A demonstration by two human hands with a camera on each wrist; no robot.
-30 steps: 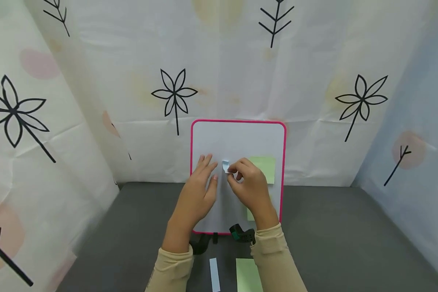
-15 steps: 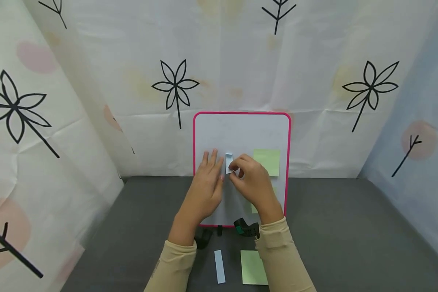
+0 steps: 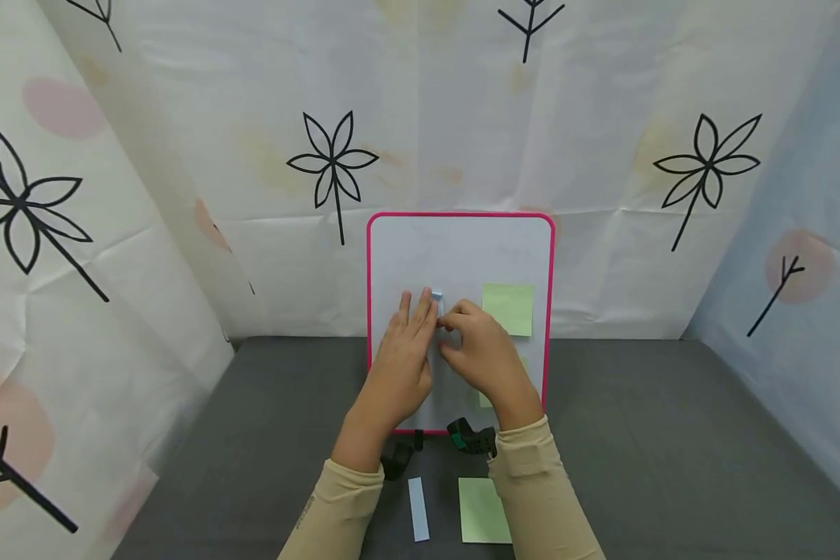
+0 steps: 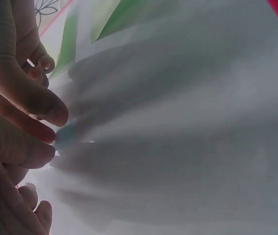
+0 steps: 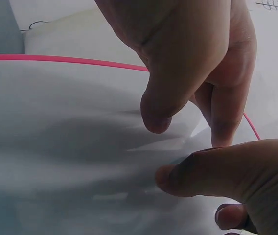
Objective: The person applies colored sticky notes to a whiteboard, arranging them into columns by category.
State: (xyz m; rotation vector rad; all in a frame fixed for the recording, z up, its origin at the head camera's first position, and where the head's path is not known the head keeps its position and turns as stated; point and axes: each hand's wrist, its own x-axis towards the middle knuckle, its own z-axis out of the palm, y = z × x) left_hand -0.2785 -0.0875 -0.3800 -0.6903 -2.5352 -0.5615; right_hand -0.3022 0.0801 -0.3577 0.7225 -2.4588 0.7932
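A small pale-blue paper strip (image 3: 437,296) lies against the white board (image 3: 462,249) with the pink rim, which stands upright at the back of the table. My left hand (image 3: 400,362) is laid on the board, fingers straight and its fingertips over the strip's left edge. At the strip's right edge is my right hand (image 3: 488,358), index finger bent to it. In the right wrist view the right thumb (image 5: 157,115) stands apart from the index finger. Most of the strip (image 4: 64,137) is hidden behind the fingers.
A green sticky note (image 3: 509,309) is on the board's right side, and another (image 3: 486,400) shows partly below it behind the right wrist. On the dark grey table (image 3: 623,443) in front lie a second blue strip (image 3: 418,509) and a green note (image 3: 483,510), partly under the right sleeve.
The strip, curled in the right fingers a second ago, now lies flatter on the board. My left hand has slid right onto its edge, and my right thumb has parted from the index finger.
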